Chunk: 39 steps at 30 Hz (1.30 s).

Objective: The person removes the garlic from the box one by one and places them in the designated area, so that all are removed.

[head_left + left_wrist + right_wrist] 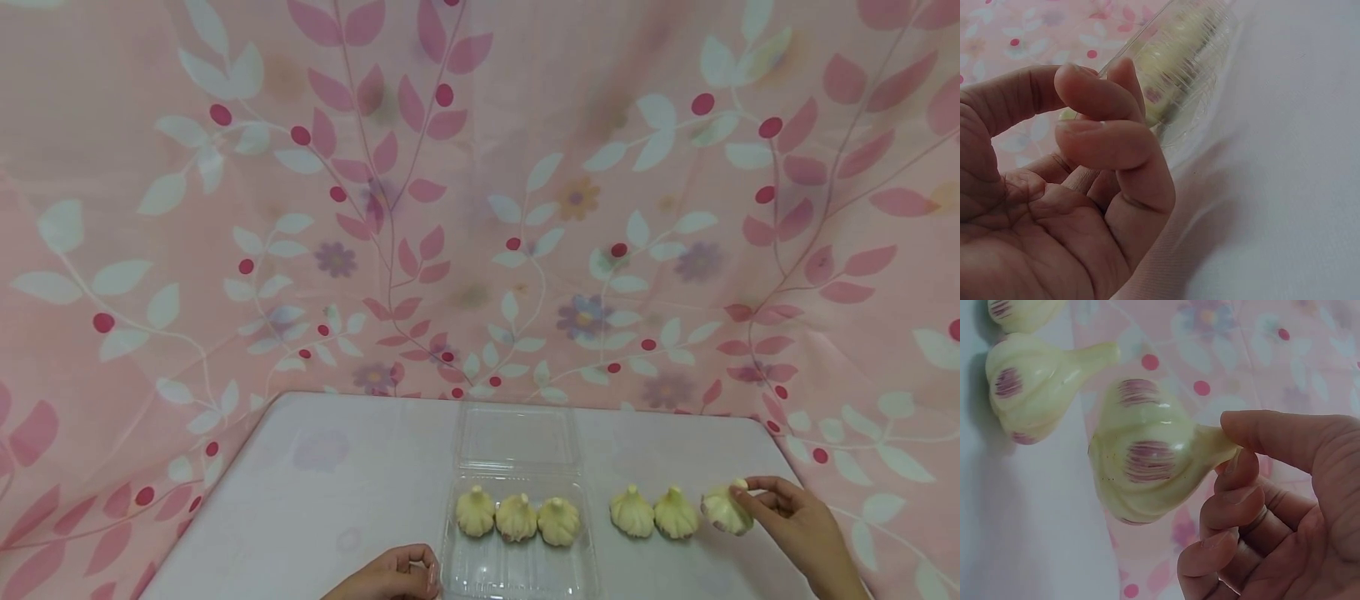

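Note:
My right hand [798, 525] pinches a garlic bulb [1141, 456] by its stem, thumb against fingertips. In the right wrist view this bulb is pale with purple-streaked patches. Left of it on the table stand two more bulbs, one nearer [677, 513] and one farther [632, 512]. A clear plastic clamshell box [517, 575] lies opened, its lid [517, 437] folded back. Inside it, a row of three garlic bulbs [517, 518] sits toward the hinge side. Beside the box's left edge, my left hand [397, 573] has loosely curled fingers and holds nothing; contact with the box is unclear.
A white-covered table [300, 500] bears everything. Behind it and at the sides hangs a pink cloth [480, 208] printed with leaves, flowers and red dots.

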Tool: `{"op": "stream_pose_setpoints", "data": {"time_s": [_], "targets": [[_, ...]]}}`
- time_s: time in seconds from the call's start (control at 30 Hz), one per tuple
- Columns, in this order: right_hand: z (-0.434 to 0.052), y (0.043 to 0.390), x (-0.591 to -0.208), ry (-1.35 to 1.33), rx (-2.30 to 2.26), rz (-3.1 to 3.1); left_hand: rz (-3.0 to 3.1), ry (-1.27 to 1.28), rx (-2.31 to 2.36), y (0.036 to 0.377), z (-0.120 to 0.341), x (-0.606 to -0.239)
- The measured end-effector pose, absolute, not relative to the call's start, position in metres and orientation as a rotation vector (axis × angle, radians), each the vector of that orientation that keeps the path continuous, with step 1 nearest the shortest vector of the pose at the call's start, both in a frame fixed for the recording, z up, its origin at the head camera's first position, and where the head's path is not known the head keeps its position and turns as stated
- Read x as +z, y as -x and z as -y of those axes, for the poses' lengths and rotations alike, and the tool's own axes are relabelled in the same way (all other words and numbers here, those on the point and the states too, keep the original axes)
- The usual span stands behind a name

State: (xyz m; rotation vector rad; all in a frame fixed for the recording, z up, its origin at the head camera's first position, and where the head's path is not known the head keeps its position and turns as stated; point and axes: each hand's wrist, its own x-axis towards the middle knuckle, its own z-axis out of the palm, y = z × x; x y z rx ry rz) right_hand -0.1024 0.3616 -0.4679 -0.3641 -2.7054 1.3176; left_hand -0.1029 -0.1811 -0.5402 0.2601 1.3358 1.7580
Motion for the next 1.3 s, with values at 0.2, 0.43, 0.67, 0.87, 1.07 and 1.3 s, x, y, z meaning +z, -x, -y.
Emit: {"op": "stream_pose_setpoints", "data": {"time_s": [0.2,0.43,0.67,0.87,1.07,1.3], "targets": [[-0.364,0.103,-0.471,0.414,1.304,2.742,-1.338,-0.260,1.755,0.103,0.181,-0.540],[-0.368,0.105,-0.476,0.482,1.322,2.772,-1.334,-0.256,1.753,0.102,0.181,-0.539],[-0.369,0.106,-0.484,0.479,1.284,2.769,-1.343,-0.228,1.744,0.101,0.181,-0.537],[-0.370,0.107,-0.486,0.472,1.270,2.808,-1.362,-0.206,1.739,0.101,0.181,-0.534],[-0.371,0.108,-0.486,0.512,1.331,2.880,-1.356,-0.203,1.742,0.101,0.180,-0.533],[-0.367,0.107,-0.488,0.443,1.257,2.871,-1.355,-0.215,1.746,0.100,0.181,-0.533]]}}
